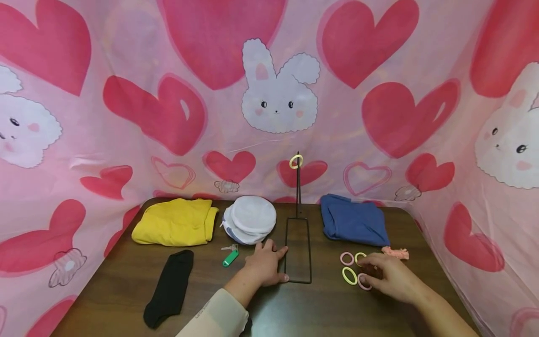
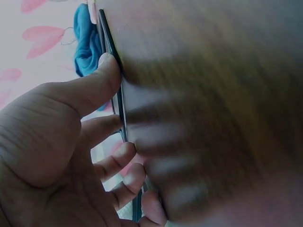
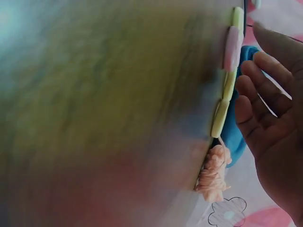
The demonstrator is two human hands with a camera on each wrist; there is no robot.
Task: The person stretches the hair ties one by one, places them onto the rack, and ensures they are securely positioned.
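Rings (image 3: 232,49) near loosely spread right hand (image 1: 393,277)

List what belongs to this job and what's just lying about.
Likely in use:
black wire stand
yellow ring at its top
loose yellow rings
pink rings

Lying about:
yellow cloth
white hat
green-tagged key
black sock
blue cloth
peach bundle

The backdrop (image 1: 223,117) is pink, printed with red hearts and white rabbits, and the table (image 1: 118,281) is brown with wood grain. The wire stand (image 1: 298,210) is black, the loose rings (image 3: 232,48) pink and yellow, the string bundle (image 1: 396,253) peach. One folded cloth (image 1: 174,222) is yellow, another (image 1: 355,220) blue; the cap (image 1: 253,215) is white, the sock (image 1: 169,288) black, the key tag (image 1: 230,258) green.
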